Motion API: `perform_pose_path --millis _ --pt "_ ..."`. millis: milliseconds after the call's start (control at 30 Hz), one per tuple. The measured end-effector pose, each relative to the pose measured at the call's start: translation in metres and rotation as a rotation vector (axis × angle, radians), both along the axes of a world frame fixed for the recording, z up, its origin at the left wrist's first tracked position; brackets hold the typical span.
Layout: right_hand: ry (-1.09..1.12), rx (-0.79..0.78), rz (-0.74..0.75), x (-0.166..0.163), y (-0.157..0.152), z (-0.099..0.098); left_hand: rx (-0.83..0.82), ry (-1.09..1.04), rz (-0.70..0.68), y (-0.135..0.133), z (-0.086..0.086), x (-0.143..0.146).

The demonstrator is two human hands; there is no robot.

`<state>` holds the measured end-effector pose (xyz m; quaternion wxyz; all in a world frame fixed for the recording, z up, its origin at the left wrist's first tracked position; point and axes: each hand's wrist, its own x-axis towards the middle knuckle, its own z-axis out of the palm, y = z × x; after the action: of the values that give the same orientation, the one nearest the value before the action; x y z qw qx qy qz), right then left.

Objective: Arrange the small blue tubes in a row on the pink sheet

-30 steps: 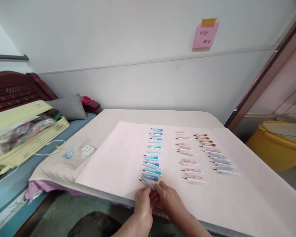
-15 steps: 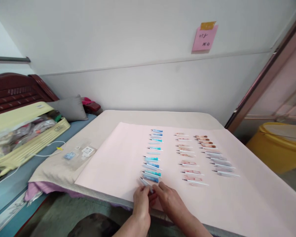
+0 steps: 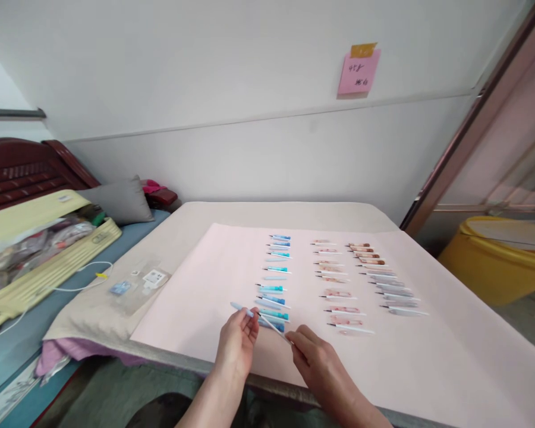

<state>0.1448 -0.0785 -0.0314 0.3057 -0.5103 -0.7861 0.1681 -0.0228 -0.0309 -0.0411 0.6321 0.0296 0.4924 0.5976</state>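
My left hand pinches a pale blue pen cap, its tapered end pointing left. My right hand grips the rear end of a thin white pen refill. The refill's dark tip lies close to my left fingertips; whether it touches the cap I cannot tell. Just beyond both hands, a column of blue pen barrels with white refills and pale caps runs away from me on the pink sheet. Further right lie a column of pink patterned pen parts and one of brown and grey pen parts.
At the table's left lies a clear plastic bag with labels. Beside it is a bed with a grey pillow and an open yellow case full of packets. A yellow bin stands on the right. The table's front edge is near me.
My hands have moved apart, the left one leftward and the right one slightly right. The cap and the white refill, earlier close together between my fingers, now show as separate pieces.
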Motion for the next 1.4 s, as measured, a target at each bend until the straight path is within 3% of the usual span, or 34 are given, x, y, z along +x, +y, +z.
perform_pose_path --millis 167,367,733,967,1133,1400 --pt "0.007 -0.020 0.021 -0.001 -0.001 0.002 0.011 0.008 0.035 0.000 -0.001 0.000" --pt "-0.013 -0.087 0.029 -0.002 -0.002 0.004 0.020 0.040 -0.020 -0.001 -0.002 0.004" --pt "-0.015 -0.054 0.002 0.000 -0.004 0.009 0.020 0.034 0.003 0.000 -0.001 0.003" --pt "0.045 -0.018 -0.009 -0.001 -0.002 0.004 0.104 0.041 -0.174 -0.009 0.008 0.012" --pt "0.093 0.007 -0.026 -0.004 -0.003 0.002 0.170 -0.066 -0.311 -0.020 0.008 0.023" --pt "0.110 -0.002 -0.005 -0.007 -0.004 -0.006 0.139 -0.047 -0.354 -0.022 0.006 0.024"
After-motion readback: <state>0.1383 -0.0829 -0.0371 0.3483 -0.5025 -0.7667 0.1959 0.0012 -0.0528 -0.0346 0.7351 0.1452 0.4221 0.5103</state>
